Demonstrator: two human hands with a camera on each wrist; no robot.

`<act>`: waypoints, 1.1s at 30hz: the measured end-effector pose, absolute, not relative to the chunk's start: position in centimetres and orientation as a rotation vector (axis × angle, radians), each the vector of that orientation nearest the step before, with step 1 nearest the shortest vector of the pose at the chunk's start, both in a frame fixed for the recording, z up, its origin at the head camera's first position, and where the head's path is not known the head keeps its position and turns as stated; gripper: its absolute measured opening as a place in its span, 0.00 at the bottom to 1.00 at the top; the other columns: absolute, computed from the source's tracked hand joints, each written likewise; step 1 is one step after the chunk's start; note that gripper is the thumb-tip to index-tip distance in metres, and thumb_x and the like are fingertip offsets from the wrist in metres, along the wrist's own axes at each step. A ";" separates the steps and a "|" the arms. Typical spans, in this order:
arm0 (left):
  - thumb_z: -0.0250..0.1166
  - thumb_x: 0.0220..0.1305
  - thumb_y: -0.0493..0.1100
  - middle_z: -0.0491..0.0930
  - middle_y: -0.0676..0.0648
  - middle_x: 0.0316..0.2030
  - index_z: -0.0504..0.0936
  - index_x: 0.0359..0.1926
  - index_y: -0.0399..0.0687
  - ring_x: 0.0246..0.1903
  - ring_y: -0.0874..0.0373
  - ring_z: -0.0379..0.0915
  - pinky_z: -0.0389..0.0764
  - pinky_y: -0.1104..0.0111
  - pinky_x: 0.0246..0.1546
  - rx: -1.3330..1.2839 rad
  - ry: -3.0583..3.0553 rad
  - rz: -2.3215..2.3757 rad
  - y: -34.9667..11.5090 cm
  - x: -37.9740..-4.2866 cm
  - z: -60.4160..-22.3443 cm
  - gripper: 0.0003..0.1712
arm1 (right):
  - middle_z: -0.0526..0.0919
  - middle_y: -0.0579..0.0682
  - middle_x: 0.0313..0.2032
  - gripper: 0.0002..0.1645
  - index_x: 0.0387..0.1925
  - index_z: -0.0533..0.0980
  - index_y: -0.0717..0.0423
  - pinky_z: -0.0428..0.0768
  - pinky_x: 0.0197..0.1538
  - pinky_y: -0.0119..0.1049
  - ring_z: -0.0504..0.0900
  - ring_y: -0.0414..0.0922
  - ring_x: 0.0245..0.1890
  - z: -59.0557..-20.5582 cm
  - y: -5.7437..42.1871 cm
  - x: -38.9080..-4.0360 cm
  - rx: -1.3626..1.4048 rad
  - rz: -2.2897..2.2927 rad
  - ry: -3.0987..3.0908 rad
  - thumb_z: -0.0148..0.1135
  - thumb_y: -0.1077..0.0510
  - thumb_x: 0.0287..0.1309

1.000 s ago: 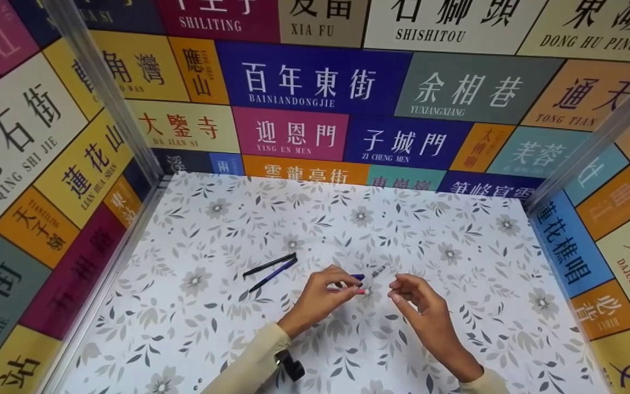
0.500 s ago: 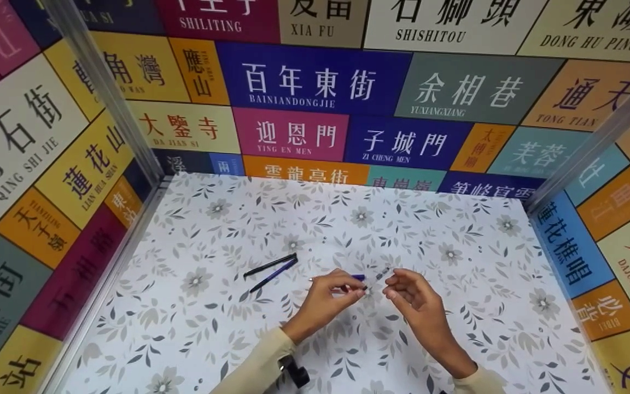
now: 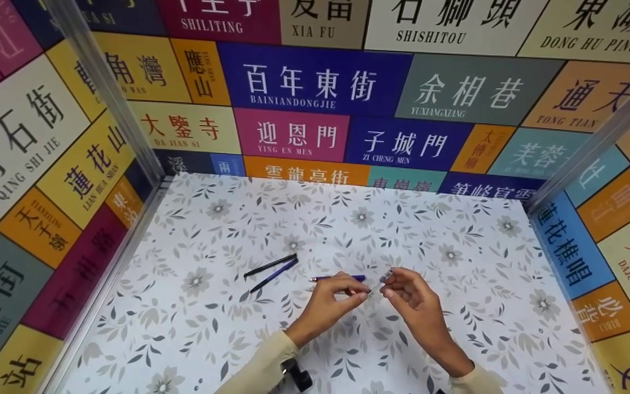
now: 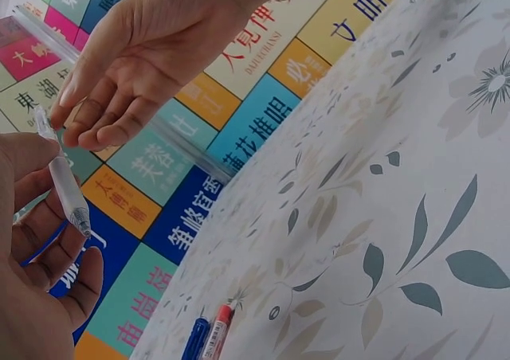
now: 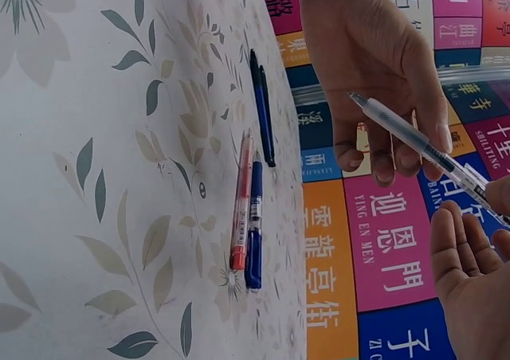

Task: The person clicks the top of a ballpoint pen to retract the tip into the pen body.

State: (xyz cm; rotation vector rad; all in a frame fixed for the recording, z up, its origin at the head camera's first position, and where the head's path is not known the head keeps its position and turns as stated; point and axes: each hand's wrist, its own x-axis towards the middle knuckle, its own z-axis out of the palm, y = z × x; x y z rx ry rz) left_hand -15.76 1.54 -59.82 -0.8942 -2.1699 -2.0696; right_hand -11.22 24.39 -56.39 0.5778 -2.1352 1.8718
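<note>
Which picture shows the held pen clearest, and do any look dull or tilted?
Right wrist: the pen stands out best, its fine print unreadable, though the wall text lies sideways; head: brighter, but the pen nearly fades into the pale table; left wrist: duller than the head view, with the table slanting steeply.

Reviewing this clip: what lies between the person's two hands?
A pale pen: the left hand grips it, and it extends toward the right hand. The right wrist view shows this.

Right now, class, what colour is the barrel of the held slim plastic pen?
The pen barrel is translucent whitish, clearest in the right wrist view.
</note>
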 end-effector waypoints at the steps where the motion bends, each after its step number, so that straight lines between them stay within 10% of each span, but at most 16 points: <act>1: 0.75 0.74 0.40 0.91 0.49 0.42 0.95 0.49 0.46 0.42 0.61 0.83 0.87 0.62 0.50 -0.895 -2.170 -2.074 1.6 -15.7 -59.8 0.07 | 0.81 0.70 0.52 0.27 0.69 0.73 0.70 0.87 0.56 0.33 0.88 0.48 0.50 -56.4 24.4 -11.2 0.578 1.871 -2.136 0.64 0.76 0.72; 33: 0.75 0.73 0.38 0.92 0.48 0.44 0.95 0.49 0.45 0.42 0.61 0.85 0.88 0.64 0.47 -0.870 -2.126 -2.086 1.8 -15.4 -60.1 0.08 | 0.81 0.72 0.51 0.29 0.71 0.74 0.65 0.87 0.54 0.34 0.88 0.47 0.50 -56.1 23.6 -11.3 0.583 1.838 -2.160 0.65 0.75 0.72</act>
